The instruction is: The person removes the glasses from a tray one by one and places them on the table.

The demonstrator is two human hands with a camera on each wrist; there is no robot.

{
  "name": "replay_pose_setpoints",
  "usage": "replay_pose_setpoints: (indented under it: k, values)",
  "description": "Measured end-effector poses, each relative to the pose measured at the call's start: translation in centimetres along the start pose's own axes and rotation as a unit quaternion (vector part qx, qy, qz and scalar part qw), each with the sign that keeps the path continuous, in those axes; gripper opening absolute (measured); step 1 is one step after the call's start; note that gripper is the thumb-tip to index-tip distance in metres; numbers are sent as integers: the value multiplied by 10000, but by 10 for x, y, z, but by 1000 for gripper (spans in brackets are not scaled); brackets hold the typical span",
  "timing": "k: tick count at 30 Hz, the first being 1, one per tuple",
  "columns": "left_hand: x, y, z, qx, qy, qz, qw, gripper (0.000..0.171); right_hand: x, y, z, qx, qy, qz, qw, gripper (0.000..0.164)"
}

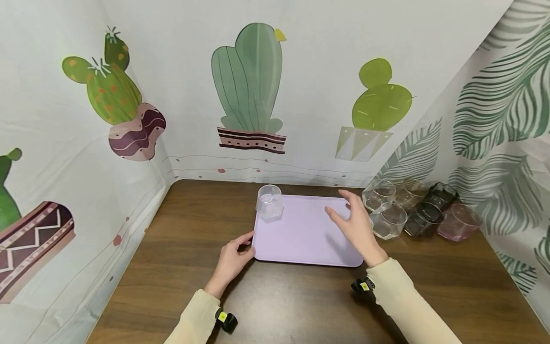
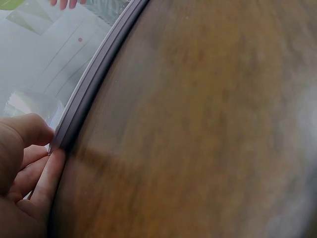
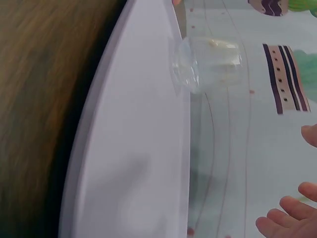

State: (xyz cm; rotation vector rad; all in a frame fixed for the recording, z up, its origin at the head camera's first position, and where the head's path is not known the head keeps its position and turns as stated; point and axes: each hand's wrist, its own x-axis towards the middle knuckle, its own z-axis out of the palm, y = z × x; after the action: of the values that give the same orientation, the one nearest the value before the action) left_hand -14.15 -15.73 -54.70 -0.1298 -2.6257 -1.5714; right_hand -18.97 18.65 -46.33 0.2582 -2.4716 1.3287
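A light purple tray point(image 1: 307, 239) lies on the table with one clear drinking glass point(image 1: 269, 203) standing upright in its far left corner. My left hand point(image 1: 234, 260) grips the tray's left edge close to the front corner; the left wrist view shows its thumb and fingers at the rim point(image 2: 91, 82). Above the tray's right side hovers my right hand point(image 1: 354, 224), thumb and fingers spread apart and holding nothing. In the right wrist view, the fingers of the right hand point(image 3: 292, 218) are apart from the tray point(image 3: 133, 134) and the glass point(image 3: 213, 62).
To the tray's right stands a group of glasses: clear ones point(image 1: 388, 220), an amber-tinted one point(image 1: 410, 192), dark ones point(image 1: 423, 220) and a pink one point(image 1: 460, 222). The wooden table point(image 1: 283, 301) meets a cloth backdrop point(image 1: 313, 95) printed with cacti and leaves.
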Motion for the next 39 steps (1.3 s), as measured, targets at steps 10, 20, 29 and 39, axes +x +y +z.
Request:
replay_pose_setpoints:
  k: [10,20,29,39]
  values:
    - [0,0,1,-24,14,81,10000,45,13,-10,41,207,-706,97,9972,70]
    - [1,1,0,-73,2,40,10000,45,36,-24,79,342,-1359,-92,9901,75]
    - [1,2,-1,-3,21,99,9999,44,49,-32,108,246,-1684,16,9854,84]
    - [0,0,0,-38,40,60,10000,44,54,-36,132,249,-1823,187,9827,90]
